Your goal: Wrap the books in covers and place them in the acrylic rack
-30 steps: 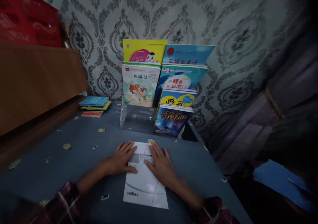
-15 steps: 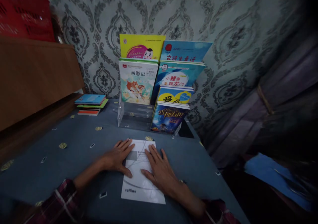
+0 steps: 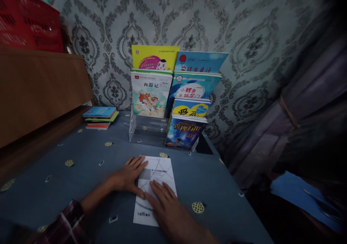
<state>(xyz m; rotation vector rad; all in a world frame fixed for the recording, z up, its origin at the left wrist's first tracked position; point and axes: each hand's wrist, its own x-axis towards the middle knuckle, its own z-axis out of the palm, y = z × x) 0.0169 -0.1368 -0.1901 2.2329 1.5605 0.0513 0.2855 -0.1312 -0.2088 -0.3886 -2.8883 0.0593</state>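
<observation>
Squarely before the person, a white booklet [image 3: 164, 171] lies flat on the dark blue tablecloth [image 3: 222, 190], its printed cover up. Its left edge sits under the left hand [image 3: 130, 175], which spreads with thumb and fingers apart, clamped on nothing; that placing seems meant to steady the sheet against sliding. The right hand [image 3: 170, 211] is over the lower part of the cover, likewise uncurled, its thumb tip just beside the left thumb, as if to smooth the paper. From above, I cannot tell how firmly its palm presses.

Beyond the booklet stands a clear rack [image 3: 149, 137], its books leaning back in tiers, probably so that each title shows: a white-covered book [image 3: 150, 96] at left, a dark blue book [image 3: 185, 132] lowest at right. Farther left, a small stack of books [image 3: 100, 118] lies flat near the wooden cabinet [image 3: 40, 88], which bears a red basket [image 3: 29, 27].
</observation>
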